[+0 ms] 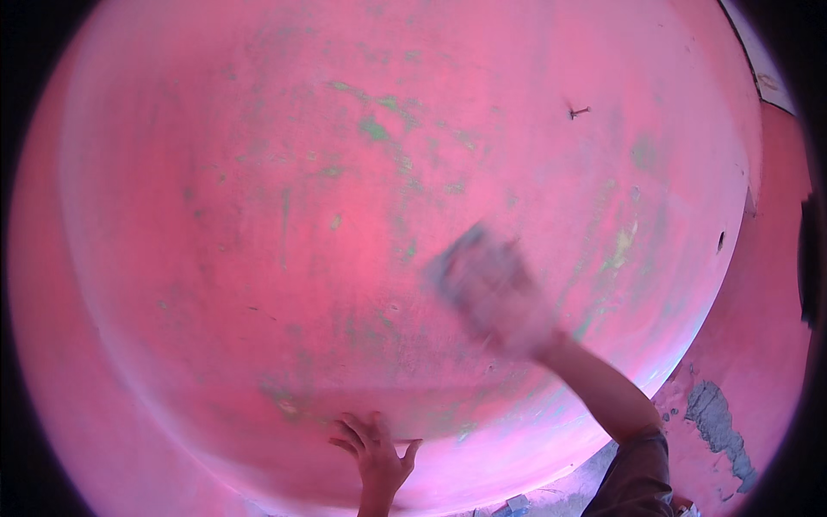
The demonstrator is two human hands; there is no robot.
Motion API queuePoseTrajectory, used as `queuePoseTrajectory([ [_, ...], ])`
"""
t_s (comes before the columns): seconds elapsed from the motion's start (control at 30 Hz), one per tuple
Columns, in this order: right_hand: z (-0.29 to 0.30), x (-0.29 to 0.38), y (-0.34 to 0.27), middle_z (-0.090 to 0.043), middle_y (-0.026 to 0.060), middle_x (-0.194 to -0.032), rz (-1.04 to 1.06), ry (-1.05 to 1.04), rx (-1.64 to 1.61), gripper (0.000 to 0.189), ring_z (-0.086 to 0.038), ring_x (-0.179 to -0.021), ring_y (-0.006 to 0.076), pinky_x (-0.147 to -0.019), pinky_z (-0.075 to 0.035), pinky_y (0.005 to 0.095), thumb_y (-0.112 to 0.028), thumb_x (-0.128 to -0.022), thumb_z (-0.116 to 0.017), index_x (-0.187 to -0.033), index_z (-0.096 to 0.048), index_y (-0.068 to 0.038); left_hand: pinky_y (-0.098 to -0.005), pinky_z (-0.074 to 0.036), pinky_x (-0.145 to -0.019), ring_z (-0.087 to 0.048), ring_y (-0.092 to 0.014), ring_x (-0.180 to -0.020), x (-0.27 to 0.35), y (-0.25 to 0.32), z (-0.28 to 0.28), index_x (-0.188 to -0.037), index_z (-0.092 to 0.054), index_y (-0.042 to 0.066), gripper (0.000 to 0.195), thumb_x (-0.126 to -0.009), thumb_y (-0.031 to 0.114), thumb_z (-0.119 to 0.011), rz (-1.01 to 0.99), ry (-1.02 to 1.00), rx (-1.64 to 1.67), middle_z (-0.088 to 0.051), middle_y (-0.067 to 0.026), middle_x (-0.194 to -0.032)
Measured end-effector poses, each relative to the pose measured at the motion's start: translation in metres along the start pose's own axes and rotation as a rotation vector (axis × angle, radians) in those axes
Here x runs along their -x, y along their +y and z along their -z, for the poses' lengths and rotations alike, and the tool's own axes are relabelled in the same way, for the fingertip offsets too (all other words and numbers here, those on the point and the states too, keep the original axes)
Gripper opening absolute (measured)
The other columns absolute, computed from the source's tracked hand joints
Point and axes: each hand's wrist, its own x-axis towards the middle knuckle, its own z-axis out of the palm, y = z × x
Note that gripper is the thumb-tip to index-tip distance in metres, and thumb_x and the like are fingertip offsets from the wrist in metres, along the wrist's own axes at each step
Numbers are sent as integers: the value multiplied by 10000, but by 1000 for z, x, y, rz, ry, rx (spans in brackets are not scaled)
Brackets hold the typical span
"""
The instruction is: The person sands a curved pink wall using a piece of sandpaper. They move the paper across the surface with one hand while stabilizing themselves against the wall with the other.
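A pink painted wall point(271, 213) fills most of the view, its paint worn to green and yellowish patches. Low in the middle, my left hand point(376, 452) has its fingers spread on or close to the wall and holds nothing. My right hand point(510, 316) is at the wall right of centre, blurred by motion. Under its fingers is a flat greyish pad or sheet point(446, 262), too smeared to name more exactly. The hand hides part of this piece and the wall behind it.
A nail point(579, 112) sticks out of the wall at upper right. Near the right edge of this wall is a small dark hole point(721, 242). On the adjoining pink wall, a grey patch point(714, 420) shows bare plaster or cement. Small debris point(517, 504) lies at the bottom.
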Motion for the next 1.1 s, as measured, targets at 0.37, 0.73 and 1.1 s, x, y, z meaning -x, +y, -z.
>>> queuePoseTrajectory([
  [0.37, -23, 10, -32, -356, 186, -1442, 174, -77, -21, 521, -290, -1382, 317, -1112, -181, 545, -174, -820, -520, -1313, -460, -19, -805, -49, -908, -13, -665, -1280, -5, 13, 3, -1403, -266, 8, 954, -746, 574, -663, 12, 10, 41, -61, -461, -1397],
  [0.73, -30, -14, -31, -322, 110, -1484, 245, -252, -680, 656, -302, -1380, 231, -1135, -173, 518, -187, -811, -519, -1424, -326, -55, -781, -39, -938, 72, -638, -1301, 2, -1, 11, -1465, -71, 11, 1117, -720, 541, -713, -23, -50, -53, 60, -455, -1408],
  [1.1, -40, -50, -40, -316, 96, -1489, 605, -187, -476, 669, -250, -1398, 285, -1158, -149, 507, -162, -769, -566, -1388, -362, -9, -782, -33, -936, 77, -643, -1295, 2, -5, 17, -1466, -29, 8, 1099, -759, 574, -653, -13, -78, -111, 82, -457, -1403],
])
